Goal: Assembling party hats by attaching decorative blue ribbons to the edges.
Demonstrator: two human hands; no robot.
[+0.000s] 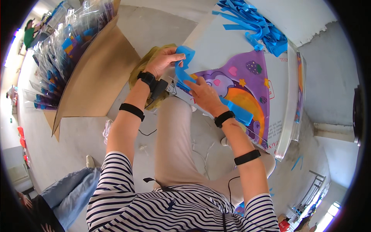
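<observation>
My left hand (164, 62) has its thumb and fingers closed on a curled blue ribbon (186, 53), a flat fabric-like strip. The ribbon hangs down to my right hand (205, 94), whose fingers pinch its lower part. Beneath my right hand lies a purple printed sheet (247, 63) with stars, strawberries and an orange rainbow-like band, spread over a white carton (206, 42). Another stretch of blue strip (240, 113) shows past my right wrist, on the sheet; whether it joins the held ribbon is hidden by my hand.
A pile of blue strips (266, 29) lies at the carton's far end. To the left stands an open brown cardboard box (102, 73) full of clear-wrapped packages (63, 54). Olive-yellow material (141, 67) sits behind my left wrist. Another person's jeans-clad legs (71, 193) are at lower left.
</observation>
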